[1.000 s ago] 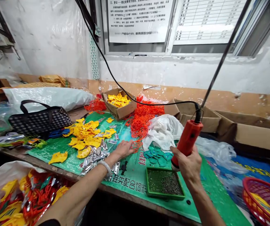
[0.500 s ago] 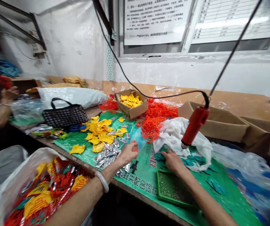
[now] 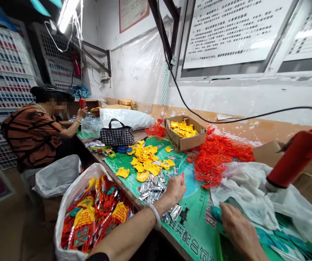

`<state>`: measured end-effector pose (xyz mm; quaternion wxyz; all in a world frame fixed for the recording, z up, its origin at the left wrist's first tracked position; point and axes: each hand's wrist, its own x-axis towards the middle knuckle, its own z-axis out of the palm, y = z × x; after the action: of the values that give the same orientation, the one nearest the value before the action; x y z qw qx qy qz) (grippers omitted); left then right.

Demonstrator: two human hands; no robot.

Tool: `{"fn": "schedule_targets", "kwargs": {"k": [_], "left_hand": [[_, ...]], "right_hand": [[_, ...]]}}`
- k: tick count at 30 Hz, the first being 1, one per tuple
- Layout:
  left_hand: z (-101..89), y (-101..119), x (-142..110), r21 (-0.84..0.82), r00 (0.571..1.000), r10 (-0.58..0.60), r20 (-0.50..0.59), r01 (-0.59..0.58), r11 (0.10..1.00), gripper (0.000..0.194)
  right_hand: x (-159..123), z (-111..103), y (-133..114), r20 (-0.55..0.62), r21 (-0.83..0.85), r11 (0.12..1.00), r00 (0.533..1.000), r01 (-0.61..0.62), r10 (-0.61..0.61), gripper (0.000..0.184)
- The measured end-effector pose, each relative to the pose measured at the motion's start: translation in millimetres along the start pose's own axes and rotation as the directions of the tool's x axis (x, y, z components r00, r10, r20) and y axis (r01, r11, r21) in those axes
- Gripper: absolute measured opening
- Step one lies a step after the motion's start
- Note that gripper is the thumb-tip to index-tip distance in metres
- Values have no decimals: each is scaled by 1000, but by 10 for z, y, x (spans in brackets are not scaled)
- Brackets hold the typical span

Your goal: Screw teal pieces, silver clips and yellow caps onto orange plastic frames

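My left hand (image 3: pixel 175 190) is closed in a pinch around a small red-orange plastic piece (image 3: pixel 183 178), above the green sheet. Beneath and left of it lie many silvery metal-looking pieces (image 3: pixel 152 188), with a heap of yellow plastic pieces (image 3: pixel 145 156) behind them. My right hand (image 3: pixel 237 224) has its fingers bent together at a flat teal piece (image 3: pixel 216 212), in front of a white plastic bag (image 3: pixel 249 181); the fingertips are partly hidden. More teal pieces (image 3: pixel 277 239) lie to its right. A red electric screwdriver (image 3: pixel 294 159) hangs above the bag.
Tangled red-orange pieces (image 3: pixel 212 156) lie beside a cardboard box (image 3: pixel 187 143) of yellow pieces. A white sack (image 3: pixel 60 217) of assembled pieces stands below the table edge. A checked bag (image 3: pixel 117 136) is further back. Another person (image 3: pixel 36 134) sits left, holding a red tool.
The view has swung left, bringing the other person fully into sight. My left hand still pinches the red-orange piece; my right hand stays by the teal pieces.
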<state>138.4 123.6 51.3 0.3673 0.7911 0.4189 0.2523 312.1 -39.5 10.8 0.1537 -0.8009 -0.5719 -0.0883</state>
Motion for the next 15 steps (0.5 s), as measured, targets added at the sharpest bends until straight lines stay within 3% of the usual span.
{"fn": "schedule_targets", "kwargs": {"k": [2, 6, 8, 10, 12, 15], "left_hand": [[-39, 72, -45, -65, 999, 5, -41, -8, 998, 40], [-83, 280, -414, -250, 999, 49, -24, -54, 967, 82], [-74, 376, -692, -569, 995, 66, 70, -14, 822, 89], [-58, 424, -956, -692, 973, 119, 195, 50, 721, 72], [-54, 409, -1155, -773, 954, 191, 233, 62, 632, 44], [-76, 305, -1309, -794, 956, 133, 263, 136, 592, 49]], "right_hand": [[-30, 1, -134, -21, 226, 974, 999, -22, 27, 42], [-62, -116, -497, -38, 575, 811, 987, -109, 159, 48], [-78, -190, -649, -76, 665, 739, 974, -109, 212, 48], [-116, -235, -743, -70, 718, 687, 970, -113, 233, 46], [-183, -249, -782, -10, 747, 653, 980, -125, 199, 45], [-319, -263, -789, 65, 758, 646, 996, -90, 63, 43]]}}
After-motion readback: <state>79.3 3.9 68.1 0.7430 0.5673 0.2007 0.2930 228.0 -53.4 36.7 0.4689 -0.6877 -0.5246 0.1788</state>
